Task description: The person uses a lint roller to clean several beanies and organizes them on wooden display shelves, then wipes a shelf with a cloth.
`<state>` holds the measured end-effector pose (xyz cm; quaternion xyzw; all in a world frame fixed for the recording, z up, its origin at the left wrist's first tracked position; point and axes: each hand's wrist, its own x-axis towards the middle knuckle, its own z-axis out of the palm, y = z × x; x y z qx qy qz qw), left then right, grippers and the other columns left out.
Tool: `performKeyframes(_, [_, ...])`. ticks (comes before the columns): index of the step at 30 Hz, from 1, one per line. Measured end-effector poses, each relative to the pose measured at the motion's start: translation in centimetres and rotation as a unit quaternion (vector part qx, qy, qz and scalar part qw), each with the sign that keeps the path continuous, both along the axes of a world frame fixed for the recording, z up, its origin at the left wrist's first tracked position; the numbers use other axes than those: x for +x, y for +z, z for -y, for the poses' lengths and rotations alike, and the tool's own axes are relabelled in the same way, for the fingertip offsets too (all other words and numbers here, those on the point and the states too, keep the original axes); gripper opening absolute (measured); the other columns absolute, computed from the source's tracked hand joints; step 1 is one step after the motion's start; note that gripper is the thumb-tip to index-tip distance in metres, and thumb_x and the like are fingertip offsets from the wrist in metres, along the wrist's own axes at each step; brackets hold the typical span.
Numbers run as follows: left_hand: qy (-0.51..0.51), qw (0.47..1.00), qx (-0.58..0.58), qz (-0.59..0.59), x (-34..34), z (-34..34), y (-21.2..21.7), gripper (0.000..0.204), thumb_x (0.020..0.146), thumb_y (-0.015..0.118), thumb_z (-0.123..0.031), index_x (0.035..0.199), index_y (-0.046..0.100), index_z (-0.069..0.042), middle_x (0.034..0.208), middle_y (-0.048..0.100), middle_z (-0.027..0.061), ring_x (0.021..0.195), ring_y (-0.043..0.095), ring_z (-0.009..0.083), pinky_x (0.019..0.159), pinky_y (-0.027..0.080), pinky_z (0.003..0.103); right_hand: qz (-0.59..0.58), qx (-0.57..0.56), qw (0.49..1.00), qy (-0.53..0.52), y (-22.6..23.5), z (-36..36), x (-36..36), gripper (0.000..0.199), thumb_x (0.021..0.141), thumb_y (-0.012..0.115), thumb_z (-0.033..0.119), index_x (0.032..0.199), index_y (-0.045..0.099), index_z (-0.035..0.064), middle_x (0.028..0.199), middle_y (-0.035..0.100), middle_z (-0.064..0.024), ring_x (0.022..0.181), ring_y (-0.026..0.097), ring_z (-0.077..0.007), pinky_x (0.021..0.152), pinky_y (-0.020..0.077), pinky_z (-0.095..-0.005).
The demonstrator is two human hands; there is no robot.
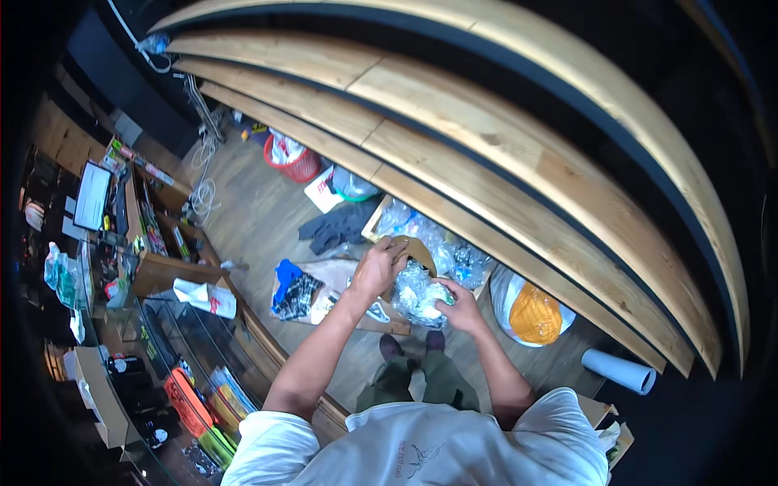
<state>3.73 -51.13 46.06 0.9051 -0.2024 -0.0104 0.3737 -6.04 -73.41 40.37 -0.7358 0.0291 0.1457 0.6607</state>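
In front of me, my left hand [379, 266] is closed, with its fingers pinching the edge of a tan curved piece [419, 253]. The piece looks like the brim of a cap, but its full shape is partly hidden. Just below it hangs a bundle of crumpled clear plastic wrap [417, 296]. My right hand [462, 309] grips the right side of this wrap between thumb and fingers. Beyond both hands, on the floor, stands an open box [372, 224] filled with clear plastic packaging.
Long wooden shelves [454, 97] curve across the upper right. Dark cloth [336, 227] and flattened cardboard [393, 324] with a blue item [287, 279] lie on the floor. There are also a red basket [300, 168], an orange bag [536, 314], a white roll [618, 372] and, at left, a glass counter [174, 328].
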Motion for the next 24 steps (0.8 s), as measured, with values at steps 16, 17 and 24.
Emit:
performKeyframes(16, [-0.183, 0.885, -0.014, 0.427, -7.2, 1.3, 18.3, 0.059, 0.069, 0.078, -0.009, 0.126, 0.065, -0.019, 0.098, 0.056, 0.0065, 0.092, 0.056, 0.0238, 0.079, 0.051, 0.038, 0.108, 0.372, 0.884, -0.262, 17.3, -4.5, 1.1, 0.026, 0.102, 0.048, 0.01, 0.127, 0.053, 0.0058, 0.116, 0.063, -0.008, 0.097, 0.064, -0.0173, 0.077, 0.055, -0.0307])
performKeyframes(17, [-0.153, 0.887, -0.036, 0.434, -7.4, 1.0, 18.9, 0.062, 0.069, 0.078, -0.013, 0.129, 0.063, -0.02, 0.105, 0.055, 0.0076, 0.097, 0.056, 0.0255, 0.084, 0.049, 0.04, 0.119, 0.324, 0.899, -0.271, 17.6, -4.1, 0.9, 0.027, 0.102, 0.048, 0.009, 0.128, 0.052, 0.0062, 0.118, 0.062, -0.0085, 0.099, 0.064, -0.0183, 0.079, 0.0553, -0.0322])
performKeyframes(24, [-0.125, 0.897, -0.163, 0.392, -7.1, -0.1, 17.5, 0.065, 0.07, 0.081, -0.022, 0.131, 0.059, -0.015, 0.121, 0.051, 0.0164, 0.106, 0.055, 0.0324, 0.087, 0.051, 0.042, 0.103, 0.351, 0.899, -0.242, 23.5, -4.0, -3.7, 0.036, 0.103, 0.044, 0.007, 0.14, 0.042, 0.0064, 0.134, 0.055, -0.0148, 0.118, 0.059, -0.0295, 0.096, 0.0546, -0.0467])
